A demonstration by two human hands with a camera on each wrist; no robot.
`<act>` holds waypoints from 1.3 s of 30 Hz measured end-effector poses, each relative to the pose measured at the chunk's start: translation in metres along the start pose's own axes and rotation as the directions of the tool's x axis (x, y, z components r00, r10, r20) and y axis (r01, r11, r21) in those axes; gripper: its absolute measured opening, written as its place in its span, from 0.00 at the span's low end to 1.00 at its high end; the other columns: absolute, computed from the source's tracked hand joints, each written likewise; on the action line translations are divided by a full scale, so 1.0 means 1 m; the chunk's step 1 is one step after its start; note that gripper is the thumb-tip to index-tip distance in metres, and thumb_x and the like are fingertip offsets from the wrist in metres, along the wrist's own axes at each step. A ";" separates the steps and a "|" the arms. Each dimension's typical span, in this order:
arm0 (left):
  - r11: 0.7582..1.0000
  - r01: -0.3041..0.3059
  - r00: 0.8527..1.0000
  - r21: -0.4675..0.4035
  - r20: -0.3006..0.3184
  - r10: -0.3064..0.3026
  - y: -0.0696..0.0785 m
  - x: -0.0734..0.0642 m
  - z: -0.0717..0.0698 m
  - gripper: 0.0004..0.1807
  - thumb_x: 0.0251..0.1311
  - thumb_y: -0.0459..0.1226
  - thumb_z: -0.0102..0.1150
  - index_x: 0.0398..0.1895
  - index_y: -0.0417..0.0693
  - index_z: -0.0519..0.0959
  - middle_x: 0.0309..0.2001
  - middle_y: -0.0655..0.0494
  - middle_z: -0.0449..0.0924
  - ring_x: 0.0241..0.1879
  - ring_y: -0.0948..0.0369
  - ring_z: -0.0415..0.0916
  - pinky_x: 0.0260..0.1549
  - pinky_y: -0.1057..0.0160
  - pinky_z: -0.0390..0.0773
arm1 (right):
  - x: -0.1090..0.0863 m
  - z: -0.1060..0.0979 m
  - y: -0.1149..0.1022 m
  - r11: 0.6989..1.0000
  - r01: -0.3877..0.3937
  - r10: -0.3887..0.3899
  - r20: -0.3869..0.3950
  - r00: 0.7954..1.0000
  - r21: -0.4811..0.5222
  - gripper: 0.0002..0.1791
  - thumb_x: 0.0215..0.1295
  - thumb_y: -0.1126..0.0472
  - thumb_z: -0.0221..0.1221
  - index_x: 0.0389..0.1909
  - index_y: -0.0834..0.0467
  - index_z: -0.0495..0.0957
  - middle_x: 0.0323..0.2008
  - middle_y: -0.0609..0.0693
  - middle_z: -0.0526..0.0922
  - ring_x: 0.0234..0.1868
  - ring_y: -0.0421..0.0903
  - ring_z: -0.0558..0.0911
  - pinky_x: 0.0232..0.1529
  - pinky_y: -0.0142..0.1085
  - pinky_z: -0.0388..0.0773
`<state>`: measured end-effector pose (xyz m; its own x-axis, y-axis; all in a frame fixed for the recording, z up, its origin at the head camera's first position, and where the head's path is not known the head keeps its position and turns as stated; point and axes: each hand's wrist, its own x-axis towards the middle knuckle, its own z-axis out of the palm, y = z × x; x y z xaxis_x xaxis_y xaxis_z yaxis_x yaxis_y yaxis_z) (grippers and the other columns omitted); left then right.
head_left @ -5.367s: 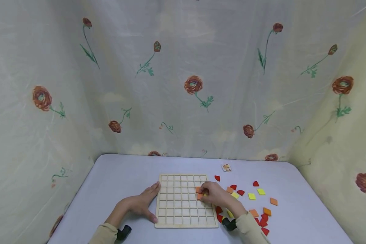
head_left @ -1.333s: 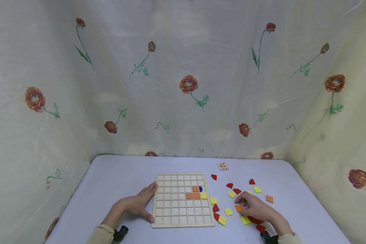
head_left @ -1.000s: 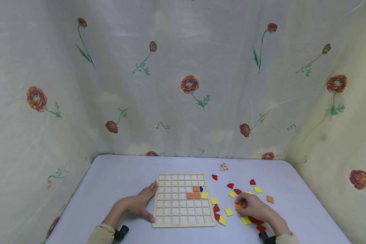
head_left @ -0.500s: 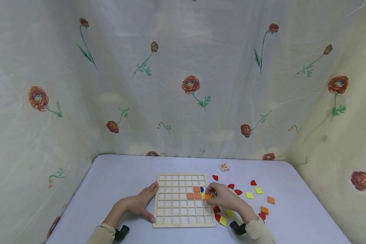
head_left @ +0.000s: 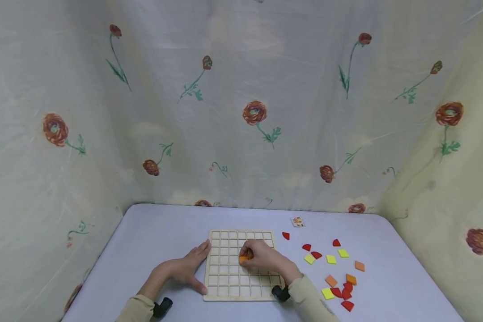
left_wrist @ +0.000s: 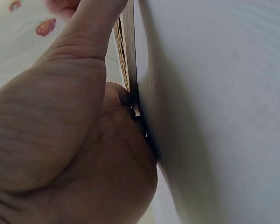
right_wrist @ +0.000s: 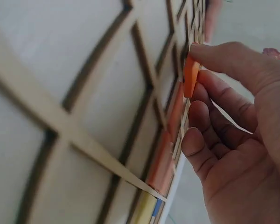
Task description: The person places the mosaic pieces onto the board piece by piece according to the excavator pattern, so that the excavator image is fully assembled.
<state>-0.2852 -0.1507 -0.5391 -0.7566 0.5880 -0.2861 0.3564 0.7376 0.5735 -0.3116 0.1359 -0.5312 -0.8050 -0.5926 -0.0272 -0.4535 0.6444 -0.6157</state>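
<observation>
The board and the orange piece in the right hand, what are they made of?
The board looks like plain, matte wood, maybe plywood: it's pale tan with darker lines along its edge. The orange piece looks smooth, no grain showing: perhaps plastic or painted wood.

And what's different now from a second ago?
The right hand took an orange tile off the table, on the right, and carried it left over the board, where it pinches it now. The left hand stayed at the board's left edge.
</observation>
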 end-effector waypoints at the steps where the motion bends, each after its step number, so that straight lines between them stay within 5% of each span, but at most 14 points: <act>1: 1.000 0.000 1.000 0.005 0.000 0.000 0.000 0.000 0.000 0.72 0.37 0.58 0.75 0.77 0.41 0.38 0.78 0.44 0.31 0.77 0.47 0.32 0.74 0.45 0.43 | 0.001 0.001 0.000 1.000 -0.002 0.002 0.001 1.000 0.000 0.10 0.57 0.57 0.69 0.37 0.52 0.80 0.32 0.41 0.78 0.30 0.35 0.73 0.32 0.27 0.74; 21: 0.999 0.024 1.000 0.025 0.009 -0.024 -0.001 0.009 -0.001 0.73 0.36 0.62 0.73 0.77 0.43 0.37 0.78 0.47 0.29 0.77 0.49 0.31 0.75 0.47 0.43 | -0.006 -0.011 0.006 1.000 -0.016 0.016 -0.029 0.999 -0.008 0.12 0.57 0.55 0.68 0.42 0.50 0.82 0.38 0.40 0.80 0.37 0.39 0.75 0.38 0.28 0.75; 27: 1.000 0.025 1.000 0.011 0.010 -0.025 0.000 0.009 0.000 0.73 0.36 0.62 0.74 0.77 0.43 0.38 0.78 0.46 0.30 0.77 0.48 0.32 0.75 0.46 0.44 | -0.043 -0.038 0.017 0.993 -0.055 0.062 -0.065 0.996 0.105 0.11 0.60 0.56 0.66 0.43 0.54 0.80 0.38 0.43 0.80 0.40 0.44 0.75 0.39 0.32 0.73; 31: 1.000 0.027 1.000 0.003 0.008 -0.027 -0.001 0.007 0.000 0.73 0.35 0.62 0.74 0.77 0.42 0.38 0.78 0.46 0.30 0.77 0.47 0.32 0.74 0.45 0.44 | -0.075 -0.063 0.038 0.977 -0.162 0.173 -0.067 0.983 0.139 0.13 0.59 0.58 0.66 0.44 0.56 0.78 0.40 0.47 0.79 0.42 0.45 0.73 0.41 0.34 0.71; 39: 1.000 0.008 1.000 0.011 0.012 -0.008 -0.004 0.003 -0.001 0.73 0.36 0.62 0.73 0.77 0.41 0.38 0.78 0.45 0.30 0.77 0.48 0.31 0.75 0.46 0.42 | -0.144 -0.100 0.096 0.895 -0.385 0.416 -0.115 0.902 0.225 0.23 0.58 0.60 0.66 0.51 0.63 0.72 0.44 0.55 0.77 0.45 0.49 0.71 0.43 0.37 0.74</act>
<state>-0.2892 -0.1519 -0.5417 -0.7530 0.5858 -0.2995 0.3564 0.7458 0.5628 -0.2776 0.3312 -0.5072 -0.9590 -0.2103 -0.1901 -0.0103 0.6962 -0.7178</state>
